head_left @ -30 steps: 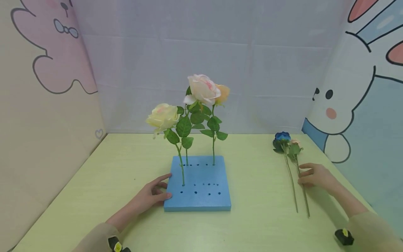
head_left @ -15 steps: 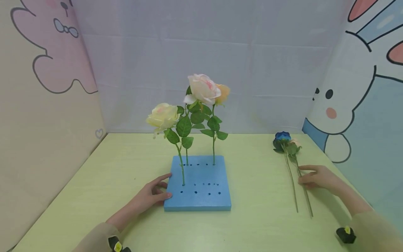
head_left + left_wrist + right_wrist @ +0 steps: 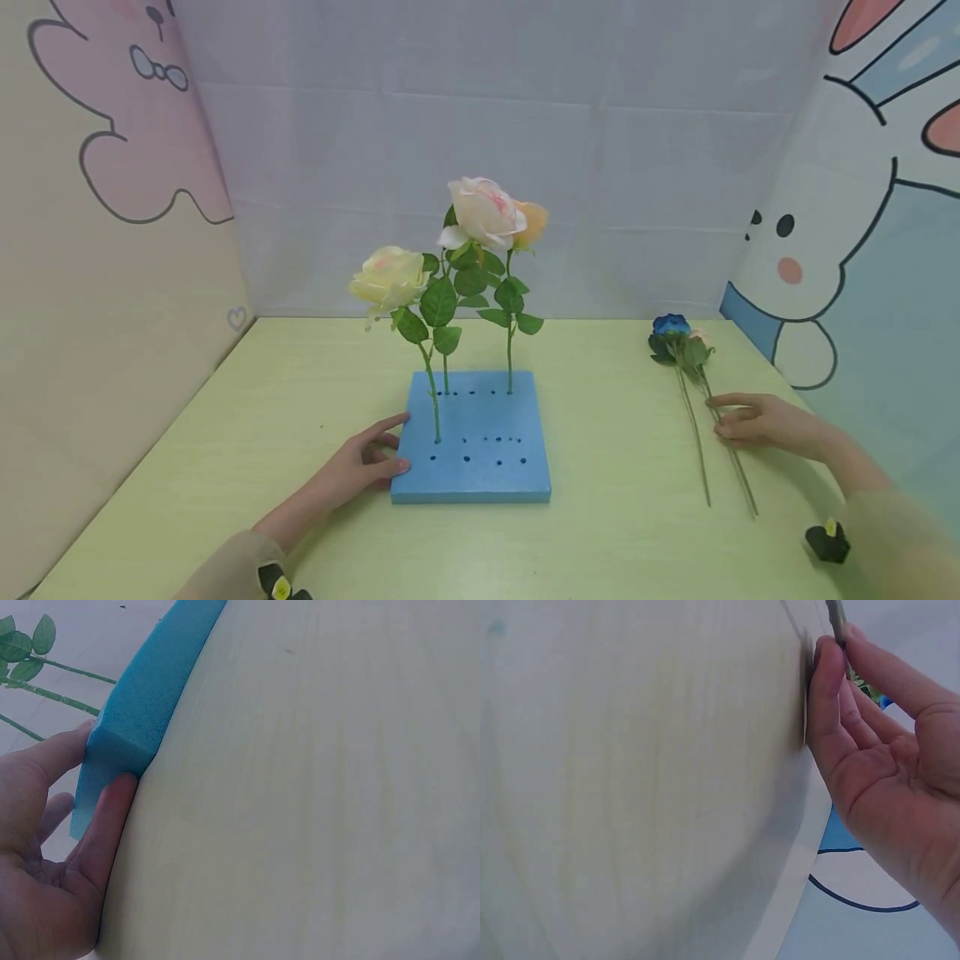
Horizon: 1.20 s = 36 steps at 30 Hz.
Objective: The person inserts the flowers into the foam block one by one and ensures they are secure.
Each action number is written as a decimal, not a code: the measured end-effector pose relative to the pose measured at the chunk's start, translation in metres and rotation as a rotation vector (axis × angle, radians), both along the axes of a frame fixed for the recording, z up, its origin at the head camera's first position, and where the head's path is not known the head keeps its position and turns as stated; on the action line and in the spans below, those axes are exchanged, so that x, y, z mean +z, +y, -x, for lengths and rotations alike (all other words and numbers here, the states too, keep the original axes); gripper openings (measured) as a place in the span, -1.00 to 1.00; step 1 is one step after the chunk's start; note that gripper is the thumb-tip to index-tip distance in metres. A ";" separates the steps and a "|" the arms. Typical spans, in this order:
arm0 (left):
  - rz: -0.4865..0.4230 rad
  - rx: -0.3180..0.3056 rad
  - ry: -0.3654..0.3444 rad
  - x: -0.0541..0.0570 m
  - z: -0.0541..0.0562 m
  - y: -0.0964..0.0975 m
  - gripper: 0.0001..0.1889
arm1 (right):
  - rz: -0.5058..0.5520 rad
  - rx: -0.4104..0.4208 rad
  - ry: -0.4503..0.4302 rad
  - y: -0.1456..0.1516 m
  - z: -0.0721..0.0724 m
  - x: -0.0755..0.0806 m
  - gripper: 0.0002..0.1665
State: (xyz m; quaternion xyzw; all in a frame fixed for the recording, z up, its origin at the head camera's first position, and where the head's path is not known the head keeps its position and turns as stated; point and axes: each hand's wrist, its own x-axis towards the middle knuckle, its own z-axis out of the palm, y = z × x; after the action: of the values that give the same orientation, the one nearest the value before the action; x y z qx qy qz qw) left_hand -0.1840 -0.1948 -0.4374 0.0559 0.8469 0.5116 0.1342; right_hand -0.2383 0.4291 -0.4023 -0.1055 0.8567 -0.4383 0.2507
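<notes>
My left hand [image 3: 356, 467] holds the left edge of a blue foam board [image 3: 487, 479] with several holes; in the left wrist view its fingers [image 3: 109, 817] lie at the board's corner. In the board stand a pale yellow rose [image 3: 388, 279], a pinkish-white rose [image 3: 483, 212] and a peach rose [image 3: 531, 223], partly hidden. At the right, my right hand [image 3: 772, 427] pinches the stem of a pale pink rose [image 3: 699, 354] between thumb and fingers. Beside it a blue rose [image 3: 670, 325] lies on the table, the two heads overlapping in the head view.
The pale yellow-green table [image 3: 600, 542] is bounded by a grey-white cloth [image 3: 637, 167] at the back. Cartoon-printed panels stand left and right, the right one close to my right forearm. Black straps with yellow marks sit near both sleeve cuffs.
My right hand has shifted slightly right; the pinched stem has swung, its lower end going right and its head a little left. My left hand and the board have stayed put.
</notes>
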 end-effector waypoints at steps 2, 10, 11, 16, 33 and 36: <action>0.000 0.000 0.000 0.000 0.000 0.000 -0.20 | 0.015 0.006 -0.014 0.002 0.001 0.001 -0.19; -0.019 -0.001 -0.001 -0.002 0.000 0.000 -0.21 | 0.043 -0.077 0.016 0.004 0.005 0.003 -0.28; -0.019 -0.001 -0.001 -0.002 0.000 0.000 -0.21 | 0.048 -0.094 0.029 0.004 0.006 0.004 -0.33; -0.021 0.000 -0.002 -0.003 0.000 -0.001 -0.20 | 0.065 -0.161 0.112 -0.003 0.010 0.017 -0.39; -0.042 -0.018 -0.004 -0.004 0.002 -0.002 -0.18 | 0.193 -0.248 0.374 -0.067 0.015 0.046 -0.60; -0.045 -0.018 -0.006 -0.004 0.001 -0.002 -0.18 | 0.243 -0.233 0.427 -0.081 0.015 0.046 -0.58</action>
State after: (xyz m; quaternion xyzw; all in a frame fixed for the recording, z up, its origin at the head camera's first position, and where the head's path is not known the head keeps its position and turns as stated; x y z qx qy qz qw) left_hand -0.1852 -0.1964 -0.4413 0.0648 0.8342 0.5294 0.1400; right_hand -0.2528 0.3478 -0.3561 -0.1253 0.8377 -0.5315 -0.0022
